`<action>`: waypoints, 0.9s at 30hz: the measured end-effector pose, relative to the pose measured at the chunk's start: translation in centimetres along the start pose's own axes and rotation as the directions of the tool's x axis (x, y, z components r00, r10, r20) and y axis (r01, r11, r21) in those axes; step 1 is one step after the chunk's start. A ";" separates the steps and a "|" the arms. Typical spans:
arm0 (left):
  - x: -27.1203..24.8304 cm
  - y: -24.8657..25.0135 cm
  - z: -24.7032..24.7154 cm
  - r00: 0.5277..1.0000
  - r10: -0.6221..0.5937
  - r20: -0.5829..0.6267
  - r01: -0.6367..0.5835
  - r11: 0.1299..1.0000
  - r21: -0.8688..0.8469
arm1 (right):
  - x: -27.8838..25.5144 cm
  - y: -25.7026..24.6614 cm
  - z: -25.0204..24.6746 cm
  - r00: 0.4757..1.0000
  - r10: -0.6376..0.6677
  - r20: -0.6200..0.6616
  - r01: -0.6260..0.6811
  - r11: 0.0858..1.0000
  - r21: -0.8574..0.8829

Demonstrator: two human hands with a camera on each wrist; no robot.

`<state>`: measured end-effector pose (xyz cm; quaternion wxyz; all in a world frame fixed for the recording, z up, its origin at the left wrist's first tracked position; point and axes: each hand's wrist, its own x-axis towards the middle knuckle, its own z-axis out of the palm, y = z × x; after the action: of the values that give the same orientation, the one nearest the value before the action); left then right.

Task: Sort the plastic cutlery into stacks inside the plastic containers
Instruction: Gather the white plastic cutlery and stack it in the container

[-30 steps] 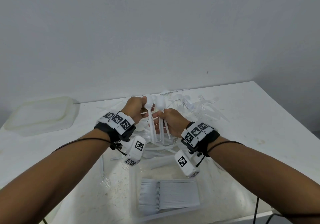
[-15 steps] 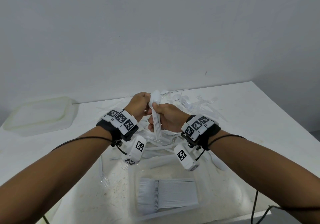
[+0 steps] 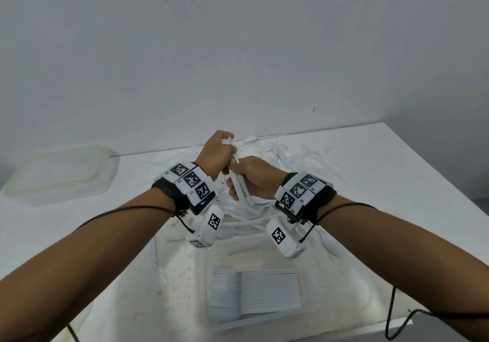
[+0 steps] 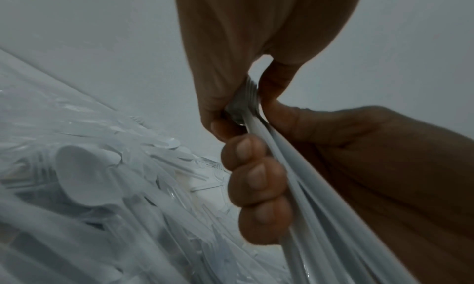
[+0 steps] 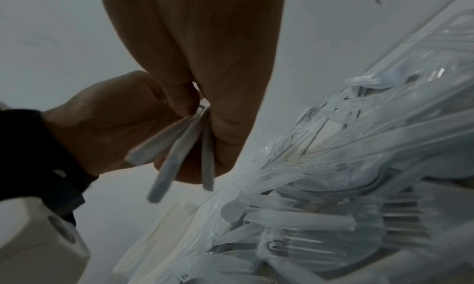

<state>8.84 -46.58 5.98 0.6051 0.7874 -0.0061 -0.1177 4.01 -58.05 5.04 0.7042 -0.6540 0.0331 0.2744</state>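
Since the earlier frame I have drawn both hands together and tipped the bundle over: the spoon bowls that stood up side by side are now pressed into one stack.

The table (image 3: 397, 188) carries everything. Near its front edge sits the clear container (image 3: 203, 283) with a neat stack of forks (image 3: 254, 292) already laid inside; a second container (image 3: 60, 172) lies by the back left corner. The loose pile of cutlery (image 3: 285, 153) sprawls toward the back edge.

My left hand (image 3: 215, 153) has its fingers (image 4: 223, 97) pinched on the bowl end of the spoons (image 3: 239, 183), held above the table's middle. My right hand (image 3: 255, 176) has its fingers curled round the handles.

These pieces look light, thin and slick, I judge, and the handles splay in the right wrist view. I would hold both ends firmly but gently; hard squeezing may snap one.
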 end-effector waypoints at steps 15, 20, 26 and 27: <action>-1.3 0.1 -1.1 0.994 -0.092 0.051 0.104 0.939 -0.329 | -1.0 0.6 -0.6 0.994 -0.011 0.109 -0.007 0.987 0.164; -1.9 0.2 -1.0 0.995 -0.069 0.074 0.089 0.948 -0.306 | -1.1 0.7 -0.5 0.990 0.004 0.142 -0.019 0.994 0.106; -1.9 0.2 -0.9 0.992 -0.111 -0.052 0.098 0.971 -0.219 | -1.7 0.9 0.3 0.999 -0.041 0.015 0.041 0.998 -0.050; -2.0 0.1 -0.9 0.991 -0.114 -0.067 0.099 0.974 -0.203 | -1.8 0.9 0.5 0.998 -0.066 -0.024 0.061 0.985 -0.161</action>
<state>7.08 -45.48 6.64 0.6734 0.7261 0.0717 -0.1191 1.97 -58.22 5.05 0.6569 -0.7133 0.0004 0.2441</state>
